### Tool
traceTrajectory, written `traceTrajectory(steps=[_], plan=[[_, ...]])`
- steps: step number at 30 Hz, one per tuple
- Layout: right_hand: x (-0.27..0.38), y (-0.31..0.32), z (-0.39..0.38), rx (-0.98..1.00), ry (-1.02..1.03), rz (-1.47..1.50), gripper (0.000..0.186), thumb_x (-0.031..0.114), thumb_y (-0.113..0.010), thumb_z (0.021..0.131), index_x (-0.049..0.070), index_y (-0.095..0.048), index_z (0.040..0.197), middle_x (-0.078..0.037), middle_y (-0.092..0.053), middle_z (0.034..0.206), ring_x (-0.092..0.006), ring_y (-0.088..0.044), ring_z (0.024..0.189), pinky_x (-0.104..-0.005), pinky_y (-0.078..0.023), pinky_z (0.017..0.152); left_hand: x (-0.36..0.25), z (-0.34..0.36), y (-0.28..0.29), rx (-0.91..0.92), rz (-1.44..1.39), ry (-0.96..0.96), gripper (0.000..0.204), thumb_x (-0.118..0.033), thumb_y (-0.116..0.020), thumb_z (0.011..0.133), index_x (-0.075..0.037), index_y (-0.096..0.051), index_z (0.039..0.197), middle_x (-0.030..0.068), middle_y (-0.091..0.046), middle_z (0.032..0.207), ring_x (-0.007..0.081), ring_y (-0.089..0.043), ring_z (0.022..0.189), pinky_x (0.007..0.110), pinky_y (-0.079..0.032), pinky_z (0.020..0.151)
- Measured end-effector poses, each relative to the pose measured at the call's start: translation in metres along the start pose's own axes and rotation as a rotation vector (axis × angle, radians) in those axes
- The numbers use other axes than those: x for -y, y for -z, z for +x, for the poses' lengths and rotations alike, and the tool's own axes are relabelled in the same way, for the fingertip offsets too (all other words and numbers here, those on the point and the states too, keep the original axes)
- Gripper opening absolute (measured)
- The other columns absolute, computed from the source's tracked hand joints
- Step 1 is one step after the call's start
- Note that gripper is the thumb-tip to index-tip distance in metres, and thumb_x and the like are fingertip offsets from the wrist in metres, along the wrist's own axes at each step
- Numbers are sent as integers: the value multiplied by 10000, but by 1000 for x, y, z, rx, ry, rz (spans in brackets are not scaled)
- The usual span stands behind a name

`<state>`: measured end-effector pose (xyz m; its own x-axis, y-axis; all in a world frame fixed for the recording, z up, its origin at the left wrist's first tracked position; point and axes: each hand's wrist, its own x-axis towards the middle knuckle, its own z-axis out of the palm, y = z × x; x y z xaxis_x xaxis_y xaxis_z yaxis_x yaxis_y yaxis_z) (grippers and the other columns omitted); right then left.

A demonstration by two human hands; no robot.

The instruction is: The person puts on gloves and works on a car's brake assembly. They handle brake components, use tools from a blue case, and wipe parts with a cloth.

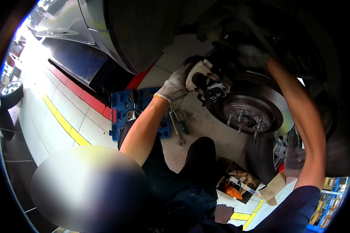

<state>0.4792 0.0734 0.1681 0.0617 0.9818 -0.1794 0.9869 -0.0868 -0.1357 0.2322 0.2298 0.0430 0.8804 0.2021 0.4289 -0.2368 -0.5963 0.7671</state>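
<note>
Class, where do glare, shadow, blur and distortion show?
Head view: glare washes out the floor at upper left; deep shadow hides much of the wheel well and dims the right hand; blur fills an oval at lower left; the yellow floor line curves.

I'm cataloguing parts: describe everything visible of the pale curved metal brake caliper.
The pale curved metal-looking brake caliper has a dark middle. A flat black pad with pale markings shows at its lower right. It sits tilted at the upper left of the round grey metal brake disc; contact is unclear. The whitish-gloved left grip holds its left side.
</note>
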Motion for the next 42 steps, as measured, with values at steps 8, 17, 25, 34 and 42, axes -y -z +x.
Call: traceTrajectory(steps=[8, 17, 25, 34, 42], plan=[[25, 9, 0, -3, -25, -144, 329, 197, -514, 906, 11, -584, 1169, -189, -659, 1007, -278, -632, 870, -382, -507, 777, -29, -25, 36, 192, -500, 224, 833, -268, -763, 798, -52, -308, 1462, 179, -452, 1418, 302, -451, 1297, 388, -392, 1073], [15, 3, 6, 64, -80, -214, 463, 216, -497, 920, 74, -471, 1360, -233, -629, 1091, -321, -622, 916, -395, -499, 826, -70, -2, 11, 12, -195, 345, 932, -482, -839, 654, 8, -433, 1336, 182, -607, 1198, 294, -615, 1085, 354, -513, 925], [54, 11, 4, -7, -107, -222, 536, 201, -498, 901, 92, -403, 1417, -262, -544, 1241, -359, -558, 1120, -407, -442, 967, -58, 0, 25, 19, -258, 342, 756, -298, -833, 678, -6, -507, 1294, 180, -599, 1203, 286, -601, 1095, 352, -484, 951], [69, 30, -1, 183, -145, -236, 384, 188, -501, 880, 6, -566, 1212, -266, -585, 1183, -376, -566, 1090, -423, -436, 973, -54, -7, 17, 17, -183, 274, 675, -231, -793, 724, -27, -509, 1302, 191, -582, 1226, 323, -588, 1114, 376, -480, 964], [87, 33, 4, 205, -177, -180, 385, 129, -547, 779, -12, -597, 1134, -273, -613, 1082, -392, -592, 1002, -432, -470, 885, -51, -17, 14, 32, -170, 289, 678, -231, -785, 738, -21, -495, 1314, 205, -567, 1243, 339, -557, 1158, 396, -472, 986]])
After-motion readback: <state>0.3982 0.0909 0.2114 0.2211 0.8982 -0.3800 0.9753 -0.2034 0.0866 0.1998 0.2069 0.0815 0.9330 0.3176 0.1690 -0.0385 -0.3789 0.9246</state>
